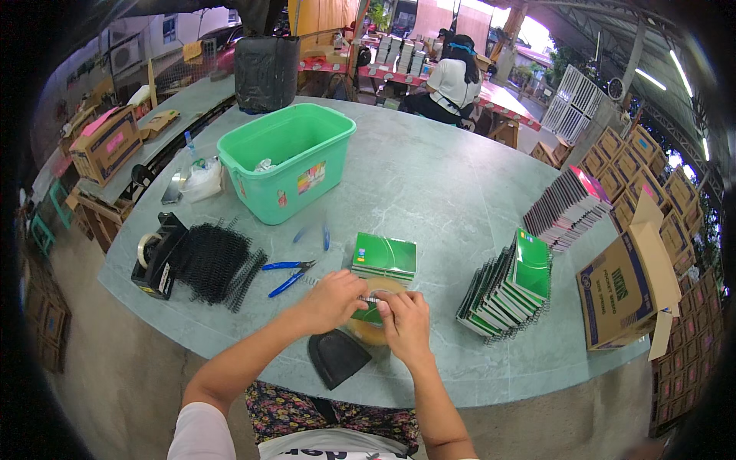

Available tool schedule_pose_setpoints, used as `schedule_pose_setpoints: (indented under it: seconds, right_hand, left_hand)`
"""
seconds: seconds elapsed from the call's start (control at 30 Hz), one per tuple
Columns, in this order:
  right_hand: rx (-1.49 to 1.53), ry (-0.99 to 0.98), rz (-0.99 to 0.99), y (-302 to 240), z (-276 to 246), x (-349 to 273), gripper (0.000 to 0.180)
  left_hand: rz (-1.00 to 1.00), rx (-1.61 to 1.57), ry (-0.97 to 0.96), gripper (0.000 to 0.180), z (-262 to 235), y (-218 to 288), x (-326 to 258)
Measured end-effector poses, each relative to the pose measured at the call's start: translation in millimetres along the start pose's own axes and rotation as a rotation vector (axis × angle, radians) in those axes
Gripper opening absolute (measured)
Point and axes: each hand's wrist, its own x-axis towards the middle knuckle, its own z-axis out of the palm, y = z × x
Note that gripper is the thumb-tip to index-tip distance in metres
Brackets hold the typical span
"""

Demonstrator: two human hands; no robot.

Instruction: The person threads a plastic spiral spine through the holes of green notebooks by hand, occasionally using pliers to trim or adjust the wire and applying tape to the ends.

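Both of my hands meet over the near middle of the table. My left hand point(336, 300) is closed, pinching the edge of a small green notebook point(362, 314) where a dark spiral coil seems to run. My right hand point(406, 322) grips the same edge with thumb and fingers. Under the notebook lies a round tan disc point(366, 333), partly hidden. Just beyond stands a stack of green notebooks point(385, 255). Blue-handled pliers point(290, 276) lie open left of my left hand. Several black spiral coils point(215, 261) are heaped further left. A black curved pad point(336, 359) sits nearest me.
A green tub point(287, 172) stands beyond the coils, a black tape dispenser point(159, 254) beside them. To the right are coil-bound green notebooks point(510, 284), a pink-covered stack point(569, 207) and an open cardboard box point(625, 287). Another person point(452, 80) sits beyond the table.
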Motion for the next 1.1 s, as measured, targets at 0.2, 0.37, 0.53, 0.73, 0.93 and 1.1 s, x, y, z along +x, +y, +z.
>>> schedule_pose_setpoints:
  seconds: [0.2, 0.37, 0.53, 0.73, 0.93, 1.1]
  right_hand:
    - [0.043, 0.078, 0.018, 5.2, 8.5, -2.0, 0.016]
    - [0.057, 0.118, -0.005, 0.7, 8.8, 0.3, 0.014]
    - [0.103, 0.157, -0.021, 6.4, 12.5, -1.5, 0.015]
    - [0.187, 0.178, 0.021, 3.6, 10.8, 0.6, 0.024]
    - [0.915, -0.049, 0.523, 40.9, 0.5, -11.4, 0.019]
    - [1.038, -0.067, 0.477, 39.1, 5.0, -16.8, 0.021]
  left_hand:
    - [-0.033, 0.04, 0.057, 0.026, 3.6, 1.3, -3.5]
    - [0.09, 0.19, 0.18, 0.025, -7.1, 18.3, 0.4]
    - [-0.126, 0.25, -0.071, 0.028, -3.4, 50.8, -34.6]
    - [-0.555, 0.122, -0.164, 0.045, 31.4, 35.4, -92.1]
    - [-0.406, -0.246, 0.483, 0.034, -15.1, 54.7, -36.8]
    - [-0.204, -0.05, 0.015, 0.026, 0.5, 46.0, -34.9]
